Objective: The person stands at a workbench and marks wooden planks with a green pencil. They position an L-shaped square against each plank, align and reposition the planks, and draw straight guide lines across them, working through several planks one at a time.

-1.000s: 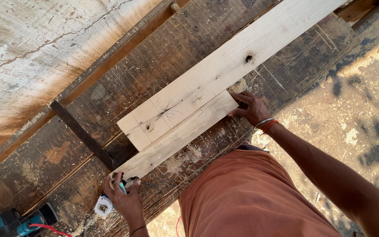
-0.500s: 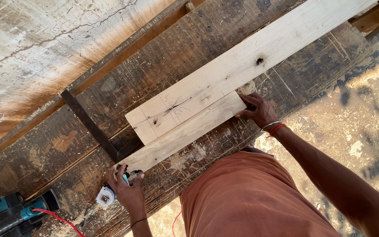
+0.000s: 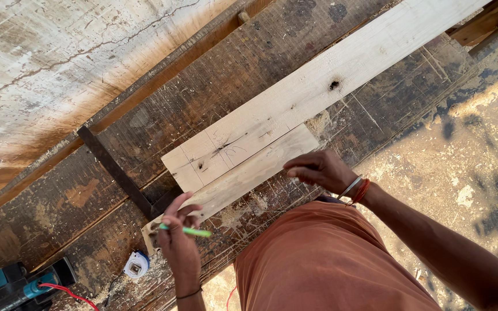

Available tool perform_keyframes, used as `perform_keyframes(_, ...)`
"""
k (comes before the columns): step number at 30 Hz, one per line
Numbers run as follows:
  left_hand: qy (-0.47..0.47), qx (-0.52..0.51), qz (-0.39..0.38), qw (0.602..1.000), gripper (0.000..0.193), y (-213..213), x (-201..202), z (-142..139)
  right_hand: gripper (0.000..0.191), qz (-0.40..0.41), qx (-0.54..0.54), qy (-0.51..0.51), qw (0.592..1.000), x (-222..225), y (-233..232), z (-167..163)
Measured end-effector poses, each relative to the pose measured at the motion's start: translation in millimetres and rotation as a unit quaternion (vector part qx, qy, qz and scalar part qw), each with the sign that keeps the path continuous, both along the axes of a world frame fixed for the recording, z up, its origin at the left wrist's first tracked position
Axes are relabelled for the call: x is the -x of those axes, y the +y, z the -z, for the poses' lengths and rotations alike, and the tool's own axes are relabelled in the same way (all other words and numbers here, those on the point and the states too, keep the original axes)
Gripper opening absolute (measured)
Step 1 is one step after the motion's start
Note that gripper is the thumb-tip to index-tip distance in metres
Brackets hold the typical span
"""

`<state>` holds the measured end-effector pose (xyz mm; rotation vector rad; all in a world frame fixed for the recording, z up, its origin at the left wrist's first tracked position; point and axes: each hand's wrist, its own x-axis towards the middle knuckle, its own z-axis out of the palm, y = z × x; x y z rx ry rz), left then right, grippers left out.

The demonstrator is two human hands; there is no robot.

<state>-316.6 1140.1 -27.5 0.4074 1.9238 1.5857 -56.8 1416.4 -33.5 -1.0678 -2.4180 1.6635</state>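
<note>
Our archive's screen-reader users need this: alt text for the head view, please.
A person's left hand holds a green pencil over a short pale wooden board, right hand at its far end, beside a longer pale plank on a worn dark workbench.

Place: rough carpentry workshop.
Evidence: scarred workbench, pale planks, sawdust, tape measure, teal power tool.

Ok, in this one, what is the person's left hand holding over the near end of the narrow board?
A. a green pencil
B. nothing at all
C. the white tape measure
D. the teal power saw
A: the left hand pinches a green pencil above the narrow board, while the tape measure and power saw lie untouched on the workbench.
</note>
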Motion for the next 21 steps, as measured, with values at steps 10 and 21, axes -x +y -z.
perform_keyframes(10,0.050,-0.180,0.267,0.945,0.080,127.1,-84.6,-41.5,0.033,-0.217,0.028,0.054,0.974,42.2,-31.1,-40.5)
perform_keyframes(21,0.449,0.123,0.260,0.846,0.056,97.0,-84.9,54.1,0.039,0.049,-0.074,0.140,0.986,-5.2,63.7,24.1)
